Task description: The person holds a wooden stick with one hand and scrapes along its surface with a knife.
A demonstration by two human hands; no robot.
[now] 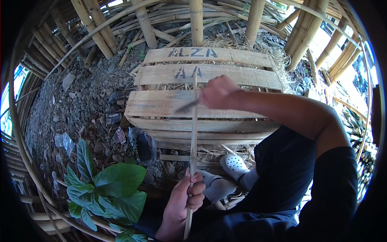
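My left hand [180, 206] is closed around the lower part of a long, narrow bamboo strip [194, 139]. The strip runs away from me, nearly upright in view, and its far end lies over the slats of a wooden crate [238, 75]. Farther up, my right hand [219, 93] grips a knife, with its fist beside the strip. The dark knife blade [186, 107] points left and crosses the strip; it is blurred, and I cannot tell whether it cuts into it. The handle is hidden in my fingers.
Bamboo poles [196, 24] stand behind the crate. Stony ground with scraps of plastic [64, 142] lies to the left. A leafy green plant [117, 183] rises near my left forearm. My feet in light clogs [234, 165] are before the crate. Cut bamboo pieces [365, 161] are piled at right.
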